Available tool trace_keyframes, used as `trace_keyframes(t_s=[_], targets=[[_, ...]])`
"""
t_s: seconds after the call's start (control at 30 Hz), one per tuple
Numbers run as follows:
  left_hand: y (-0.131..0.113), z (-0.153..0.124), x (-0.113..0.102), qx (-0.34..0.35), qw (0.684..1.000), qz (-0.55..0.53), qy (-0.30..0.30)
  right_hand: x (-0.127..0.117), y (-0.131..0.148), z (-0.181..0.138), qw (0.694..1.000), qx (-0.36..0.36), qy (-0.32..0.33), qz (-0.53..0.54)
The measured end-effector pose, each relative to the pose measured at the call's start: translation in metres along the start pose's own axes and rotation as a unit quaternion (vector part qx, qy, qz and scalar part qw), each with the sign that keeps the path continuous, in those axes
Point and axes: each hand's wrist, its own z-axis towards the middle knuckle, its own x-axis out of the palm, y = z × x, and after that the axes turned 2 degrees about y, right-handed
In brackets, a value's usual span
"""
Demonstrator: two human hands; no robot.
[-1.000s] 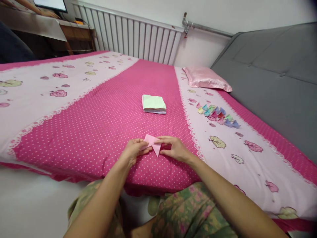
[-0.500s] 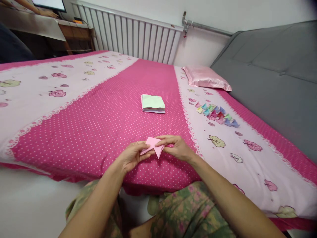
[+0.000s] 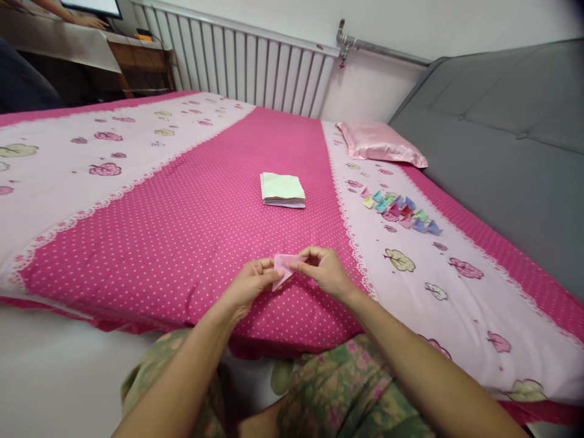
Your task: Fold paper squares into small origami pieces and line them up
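Between my two hands, just above the near edge of the bed, is a small folded piece of pink paper (image 3: 283, 265). My left hand (image 3: 254, 281) pinches its left side, thumb on top. The fingers of my right hand (image 3: 323, 269) are closed on its right corner. Part of the paper lies hidden behind my fingertips. Beyond my hands a stack of square coloured paper (image 3: 283, 187), pale green on top, rests on the pink dotted bedspread (image 3: 219, 213). Several small folded paper pieces (image 3: 401, 210) in many colours sit in rows to the right.
A shiny pink pillow (image 3: 383, 145) lies at the far right against the grey headboard (image 3: 497, 121). Behind the bed stands a white radiator (image 3: 246, 58). At the far left, another person's hand (image 3: 91, 22) rests on a desk by a monitor (image 3: 95, 6).
The pink paper has been turned, and its downward-pointing flap no longer shows the same way. My right hand's grip has shifted to the upper right corner.
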Motion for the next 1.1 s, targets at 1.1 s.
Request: trace_keyframes(t_s=[1.1], targets=[[0.002,0.001,0.005,0.118,0.983,0.122,-0.065,-0.01,0.015,-0.003,0.991,0.075,0.009,0.108]])
